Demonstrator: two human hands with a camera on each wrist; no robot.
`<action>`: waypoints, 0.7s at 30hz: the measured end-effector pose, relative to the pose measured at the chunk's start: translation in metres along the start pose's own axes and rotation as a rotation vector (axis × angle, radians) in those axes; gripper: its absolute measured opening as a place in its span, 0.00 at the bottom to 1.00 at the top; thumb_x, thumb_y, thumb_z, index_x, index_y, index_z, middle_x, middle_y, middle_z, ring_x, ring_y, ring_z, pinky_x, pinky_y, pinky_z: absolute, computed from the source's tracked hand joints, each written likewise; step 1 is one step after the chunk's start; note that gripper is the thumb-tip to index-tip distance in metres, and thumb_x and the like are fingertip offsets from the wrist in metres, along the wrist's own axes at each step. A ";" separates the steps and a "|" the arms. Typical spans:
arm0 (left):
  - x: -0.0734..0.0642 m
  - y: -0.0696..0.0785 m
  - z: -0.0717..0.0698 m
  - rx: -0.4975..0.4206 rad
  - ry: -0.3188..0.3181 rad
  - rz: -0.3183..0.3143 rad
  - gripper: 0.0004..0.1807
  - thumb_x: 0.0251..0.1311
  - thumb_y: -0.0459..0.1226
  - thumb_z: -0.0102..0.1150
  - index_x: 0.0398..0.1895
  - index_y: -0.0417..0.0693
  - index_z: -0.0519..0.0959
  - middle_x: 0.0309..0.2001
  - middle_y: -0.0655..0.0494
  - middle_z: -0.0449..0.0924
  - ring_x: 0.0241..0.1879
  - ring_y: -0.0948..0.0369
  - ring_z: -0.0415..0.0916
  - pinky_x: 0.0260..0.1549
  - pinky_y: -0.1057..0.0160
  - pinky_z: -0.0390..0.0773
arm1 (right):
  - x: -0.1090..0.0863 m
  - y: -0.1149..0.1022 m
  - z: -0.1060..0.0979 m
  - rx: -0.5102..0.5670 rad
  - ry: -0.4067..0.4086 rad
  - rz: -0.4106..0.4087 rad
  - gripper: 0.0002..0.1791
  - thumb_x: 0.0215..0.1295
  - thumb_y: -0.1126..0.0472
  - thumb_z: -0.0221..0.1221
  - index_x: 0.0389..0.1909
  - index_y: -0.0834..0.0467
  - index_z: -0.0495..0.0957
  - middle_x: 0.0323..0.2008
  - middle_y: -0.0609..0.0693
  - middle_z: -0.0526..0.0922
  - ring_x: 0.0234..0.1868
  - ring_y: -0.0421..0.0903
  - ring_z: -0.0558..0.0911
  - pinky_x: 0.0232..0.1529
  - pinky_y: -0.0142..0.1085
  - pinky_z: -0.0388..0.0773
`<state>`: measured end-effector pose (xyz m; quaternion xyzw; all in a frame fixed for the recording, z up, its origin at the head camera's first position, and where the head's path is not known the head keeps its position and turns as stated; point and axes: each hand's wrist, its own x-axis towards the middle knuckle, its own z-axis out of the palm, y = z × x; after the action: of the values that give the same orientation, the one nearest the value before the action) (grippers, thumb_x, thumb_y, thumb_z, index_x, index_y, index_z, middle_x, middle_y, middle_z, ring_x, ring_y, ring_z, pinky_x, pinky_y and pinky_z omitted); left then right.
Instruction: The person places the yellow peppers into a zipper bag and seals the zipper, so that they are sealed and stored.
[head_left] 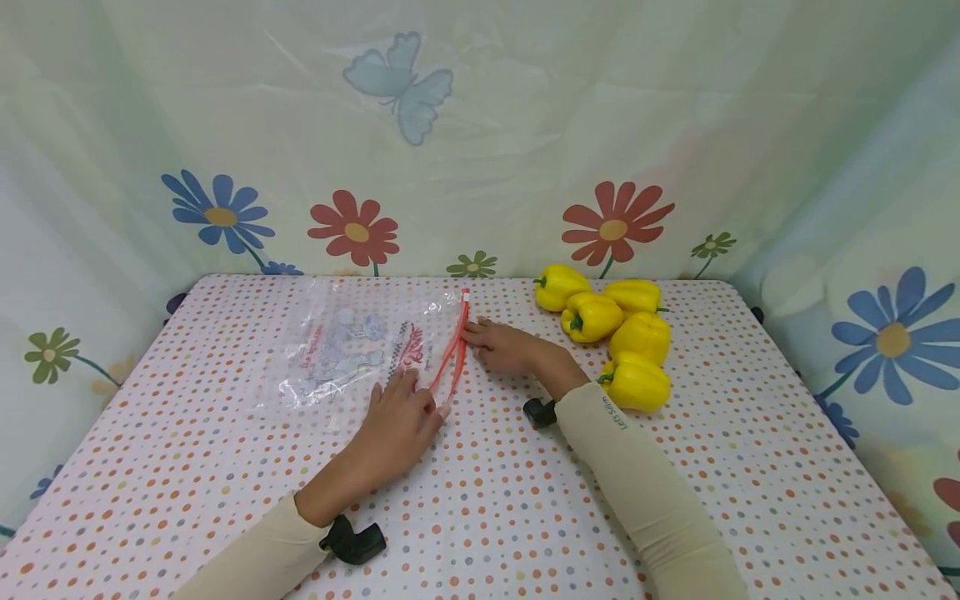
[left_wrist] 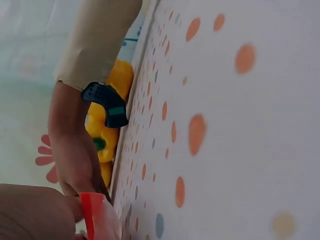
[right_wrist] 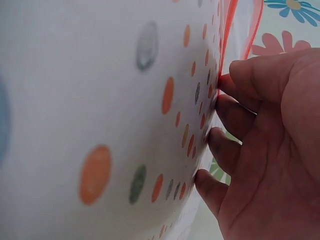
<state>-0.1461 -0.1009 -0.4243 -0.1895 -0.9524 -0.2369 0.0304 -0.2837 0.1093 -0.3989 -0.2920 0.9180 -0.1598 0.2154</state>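
table [head_left: 480, 517]: dressed in dotted cloth. clear printed bag [head_left: 337, 354]: flat on the cloth, left of centre; red-edged mouth [head_left: 458, 333] faces right, edges parted. five yellow peppers [head_left: 639, 337]: grouped right of the bag, apart from it. left hand [head_left: 401, 423]: rests on the bag's near side, thumb at the mouth's near end; whether pinching, cannot tell. right hand [head_left: 501, 346]: fingers spread, tips down at the red edge. black wrist cameras [head_left: 356, 542]: one per wrist.

head: from above, facing forward and down over table [head_left: 480, 517]. left wrist: low, turned sideways, facing across to peppers [left_wrist: 102, 137]. right wrist: sideways, close on right hand [right_wrist: 272, 135]. all share red edge [left_wrist: 89, 215].
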 end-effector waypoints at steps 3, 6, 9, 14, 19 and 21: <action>0.006 -0.003 0.002 0.023 0.004 0.017 0.11 0.70 0.42 0.50 0.31 0.49 0.76 0.65 0.31 0.62 0.70 0.36 0.48 0.61 0.30 0.43 | 0.001 0.001 0.001 0.010 0.001 -0.003 0.27 0.77 0.59 0.42 0.75 0.52 0.56 0.76 0.46 0.49 0.76 0.50 0.42 0.71 0.49 0.42; 0.008 -0.005 0.002 -0.002 -0.024 0.046 0.10 0.71 0.38 0.47 0.39 0.47 0.80 0.66 0.29 0.60 0.70 0.35 0.48 0.63 0.32 0.42 | 0.002 0.001 0.002 0.004 -0.001 0.005 0.27 0.77 0.58 0.42 0.75 0.52 0.56 0.76 0.46 0.48 0.76 0.49 0.41 0.71 0.48 0.41; 0.010 -0.008 0.002 -0.045 -0.053 0.062 0.14 0.70 0.35 0.45 0.50 0.45 0.80 0.69 0.29 0.56 0.70 0.36 0.47 0.65 0.36 0.45 | 0.002 0.001 0.001 -0.011 0.001 0.006 0.27 0.77 0.58 0.41 0.75 0.52 0.55 0.76 0.47 0.49 0.76 0.49 0.41 0.71 0.48 0.42; 0.017 -0.012 0.003 -0.076 -0.081 0.092 0.18 0.68 0.32 0.46 0.57 0.41 0.79 0.72 0.31 0.51 0.72 0.38 0.43 0.67 0.42 0.47 | 0.002 0.000 0.001 -0.011 -0.002 0.019 0.28 0.76 0.56 0.43 0.75 0.51 0.55 0.76 0.46 0.49 0.76 0.49 0.42 0.71 0.49 0.43; 0.023 -0.010 0.007 -0.069 -0.094 0.120 0.25 0.65 0.35 0.49 0.62 0.30 0.71 0.71 0.32 0.54 0.71 0.39 0.46 0.66 0.41 0.49 | 0.002 -0.001 0.001 -0.018 -0.005 0.006 0.28 0.76 0.57 0.43 0.75 0.53 0.55 0.76 0.47 0.49 0.76 0.50 0.41 0.71 0.48 0.42; 0.024 -0.009 0.009 -0.064 -0.079 0.119 0.29 0.61 0.35 0.51 0.63 0.25 0.68 0.70 0.32 0.57 0.71 0.40 0.47 0.66 0.42 0.50 | 0.002 -0.001 0.001 -0.021 -0.006 0.005 0.28 0.76 0.57 0.43 0.75 0.53 0.55 0.76 0.47 0.48 0.76 0.51 0.41 0.71 0.49 0.41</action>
<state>-0.1715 -0.0960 -0.4332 -0.2559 -0.9319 -0.2572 0.0007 -0.2842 0.1071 -0.3994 -0.2926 0.9197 -0.1487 0.2155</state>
